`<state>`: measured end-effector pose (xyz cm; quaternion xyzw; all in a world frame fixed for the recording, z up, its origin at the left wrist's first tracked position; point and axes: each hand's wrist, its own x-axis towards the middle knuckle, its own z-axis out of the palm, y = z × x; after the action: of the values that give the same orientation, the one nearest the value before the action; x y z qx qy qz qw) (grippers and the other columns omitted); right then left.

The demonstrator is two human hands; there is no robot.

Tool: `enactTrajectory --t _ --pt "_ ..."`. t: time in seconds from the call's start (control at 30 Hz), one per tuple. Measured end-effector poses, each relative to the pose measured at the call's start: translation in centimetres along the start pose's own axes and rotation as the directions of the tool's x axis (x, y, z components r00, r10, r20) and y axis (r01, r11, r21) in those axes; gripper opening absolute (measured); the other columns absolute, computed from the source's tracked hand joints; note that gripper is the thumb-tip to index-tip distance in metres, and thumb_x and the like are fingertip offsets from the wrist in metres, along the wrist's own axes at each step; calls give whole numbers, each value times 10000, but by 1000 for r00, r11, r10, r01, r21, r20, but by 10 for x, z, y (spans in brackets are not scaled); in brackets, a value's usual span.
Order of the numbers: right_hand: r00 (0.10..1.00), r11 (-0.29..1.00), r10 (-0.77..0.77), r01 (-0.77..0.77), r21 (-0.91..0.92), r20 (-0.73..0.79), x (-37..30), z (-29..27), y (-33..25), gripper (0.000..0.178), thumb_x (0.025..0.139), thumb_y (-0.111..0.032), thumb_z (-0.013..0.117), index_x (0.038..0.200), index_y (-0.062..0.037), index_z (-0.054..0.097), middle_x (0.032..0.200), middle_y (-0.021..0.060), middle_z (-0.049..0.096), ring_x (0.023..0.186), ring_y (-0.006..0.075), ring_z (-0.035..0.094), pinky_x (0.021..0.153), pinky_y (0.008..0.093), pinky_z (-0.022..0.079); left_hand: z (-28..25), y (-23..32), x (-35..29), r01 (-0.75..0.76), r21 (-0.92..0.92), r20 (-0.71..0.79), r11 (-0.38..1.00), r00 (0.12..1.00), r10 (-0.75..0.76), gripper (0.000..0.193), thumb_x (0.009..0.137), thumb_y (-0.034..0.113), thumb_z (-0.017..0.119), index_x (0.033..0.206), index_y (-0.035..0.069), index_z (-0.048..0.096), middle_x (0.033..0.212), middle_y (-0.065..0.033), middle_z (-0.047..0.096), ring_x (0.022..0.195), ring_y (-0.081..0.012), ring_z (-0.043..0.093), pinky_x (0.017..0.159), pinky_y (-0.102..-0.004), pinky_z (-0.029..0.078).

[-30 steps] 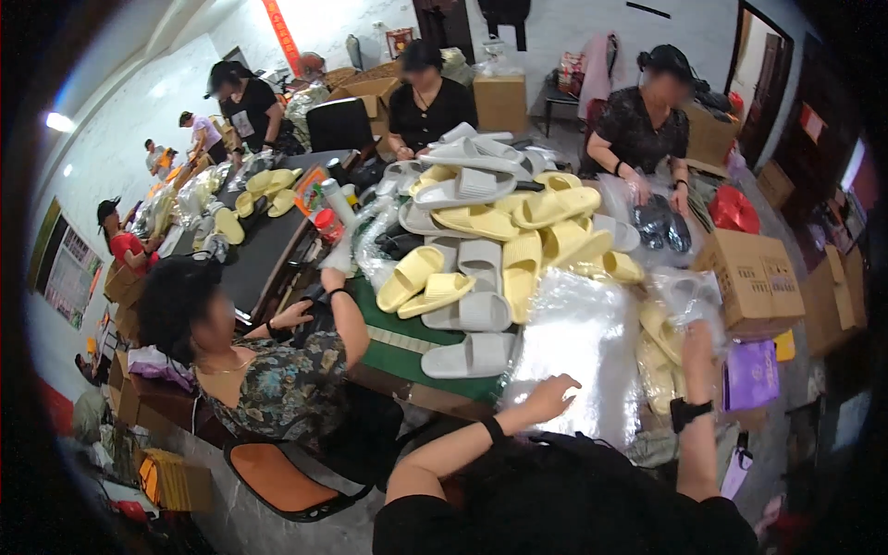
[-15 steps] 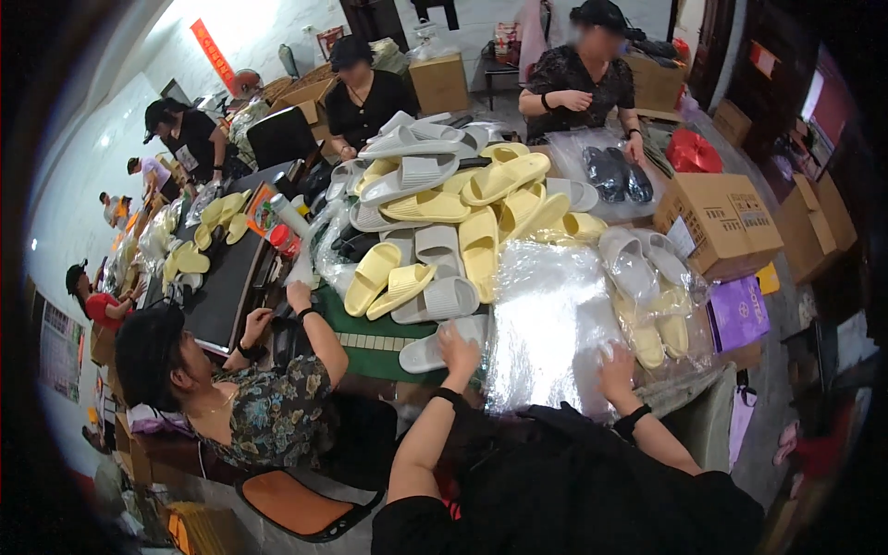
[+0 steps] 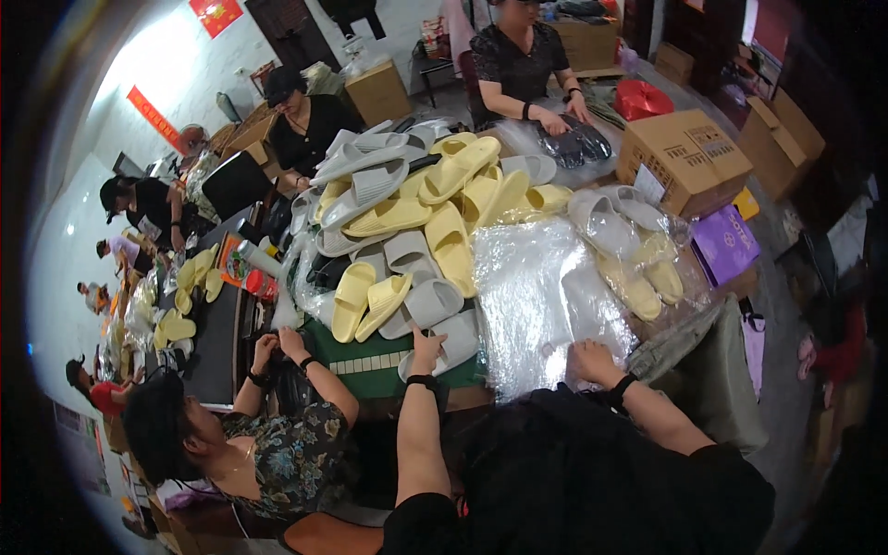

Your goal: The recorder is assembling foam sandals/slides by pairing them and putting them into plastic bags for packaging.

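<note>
My left hand (image 3: 426, 354) is at the edge of the slipper pile, index finger stretched toward a grey slide slipper. Just right of it, another grey slipper (image 3: 456, 340) lies on the green mat (image 3: 370, 381), seemingly touching the hand. My right hand (image 3: 594, 362) has its fingers curled at the near right part of a stack of clear plastic bags (image 3: 529, 296), apparently pinching the top bag. Beyond my hands, yellow slippers (image 3: 450, 242) and grey slippers (image 3: 367, 192) are heaped together.
Bagged grey and yellow slippers (image 3: 606, 227) lie on the right, beside a cardboard box (image 3: 684, 162) and a purple box (image 3: 724, 243). A co-worker in a flowered top (image 3: 296, 462) sits close on my left. Another person (image 3: 523, 69) handles a bagged dark pair across the table.
The view has swung, shifting the scene left. My left hand has moved off the near grey slipper's top to its left side, index finger extended. My right hand's fingers are more curled.
</note>
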<state>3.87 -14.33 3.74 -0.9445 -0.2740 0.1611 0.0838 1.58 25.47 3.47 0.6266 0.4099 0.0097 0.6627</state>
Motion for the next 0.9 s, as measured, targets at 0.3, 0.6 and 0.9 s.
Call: enactTrajectory --t 0.3,0.6,0.9 --pt "998 960 47 -56 -275 -40 -1 37 -22 710 748 -391 603 1259 57 397 1151 282 471 1038 401 484 815 472 420 -3 37 -37 -287 -83 95 954 951 294 544 660 -86 634 1125 1 365 708 -25 464 585 -122 469 507 -251 394" --pt "997 924 -8 -23 -381 -78 -1 42 -20 591 802 -270 514 1256 83 381 1112 288 488 912 382 525 751 443 423 22 95 -104 -259 -386 162 886 926 341 437 743 -101 568 1098 70 380 898 -63 500 782 -155 527 627 -256 451" --pt "993 940 -65 95 -326 101 1 18 -24 563 749 -306 573 1144 84 472 1121 294 483 864 372 554 696 437 454 152 84 -142 221 -615 496 757 855 154 434 800 -77 537 1178 -7 336 980 -137 531 908 -251 568 839 -383 492"
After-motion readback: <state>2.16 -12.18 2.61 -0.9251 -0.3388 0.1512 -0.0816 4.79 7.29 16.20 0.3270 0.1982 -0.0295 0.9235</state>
